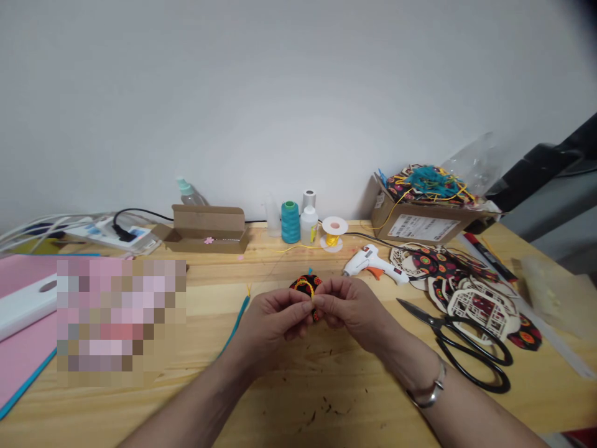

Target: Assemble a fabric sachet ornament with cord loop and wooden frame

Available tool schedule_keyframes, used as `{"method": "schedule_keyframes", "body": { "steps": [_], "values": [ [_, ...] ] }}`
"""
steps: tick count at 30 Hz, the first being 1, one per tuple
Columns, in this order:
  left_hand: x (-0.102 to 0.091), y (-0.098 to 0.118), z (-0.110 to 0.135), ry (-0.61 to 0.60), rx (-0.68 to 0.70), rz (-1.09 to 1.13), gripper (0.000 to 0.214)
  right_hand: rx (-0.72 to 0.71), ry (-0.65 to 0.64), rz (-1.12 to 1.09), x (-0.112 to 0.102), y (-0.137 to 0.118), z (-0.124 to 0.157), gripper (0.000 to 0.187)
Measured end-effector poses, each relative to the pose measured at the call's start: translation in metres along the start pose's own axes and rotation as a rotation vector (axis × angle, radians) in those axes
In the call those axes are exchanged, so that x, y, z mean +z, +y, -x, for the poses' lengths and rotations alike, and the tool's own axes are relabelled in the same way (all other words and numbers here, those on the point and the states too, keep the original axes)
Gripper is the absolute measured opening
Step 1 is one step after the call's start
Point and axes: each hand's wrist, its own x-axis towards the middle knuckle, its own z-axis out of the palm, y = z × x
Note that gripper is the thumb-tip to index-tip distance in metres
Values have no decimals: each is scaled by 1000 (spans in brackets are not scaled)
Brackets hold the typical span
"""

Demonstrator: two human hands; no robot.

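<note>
Left hand (278, 314) and right hand (347, 306) pinch yellow cord (306, 282), patterned cloth (318, 281) at twelve o'clock: looping apparently underway, steady pull likely needed next.

The tabletop (84, 410) is pale, grained wood, dotted with dark flecks (329, 409) at the near middle. A pink sheet (28, 367) with a blue edge covers part of the left side. Along the far side, from left to right, stand an open cardboard box (205, 247), a teal thread cone (290, 225), a white bottle (308, 227), a yellow-wound spool (333, 239) and a larger, filled carton (385, 216). On the right lie a white glue gun (366, 261), overlapping patterned pieces (480, 311) with pale cut-out frames, and black-handled scissors (436, 323), tips pointing far left.
</note>
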Motion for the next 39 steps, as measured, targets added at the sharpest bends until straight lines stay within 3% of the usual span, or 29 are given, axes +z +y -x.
{"method": "schedule_keyframes", "body": {
  "steps": [9, 17, 24, 27, 33, 39],
  "values": [
    [0, 3, 0, 81, 50, -78, 14, -17, 55, -1, 0, -2, -1, 18],
    [1, 6, 0, 134, 59, -71, 14, -159, 143, 358, -4, -4, -3, 10],
    [0, 5, 1, 99, 69, -65, 14, -86, 36, 283, -3, -4, -3, 13],
    [-1, 5, 0, 98, 68, -68, 14, -99, 60, 298, -4, -4, -3, 10],
    [0, 6, -1, 126, 84, -98, 15, -254, 201, 384, 0, -1, 1, 8],
    [1, 2, -3, 165, 52, -17, 15, -693, 264, 791, 9, 7, 13, 8]
  ]
}}
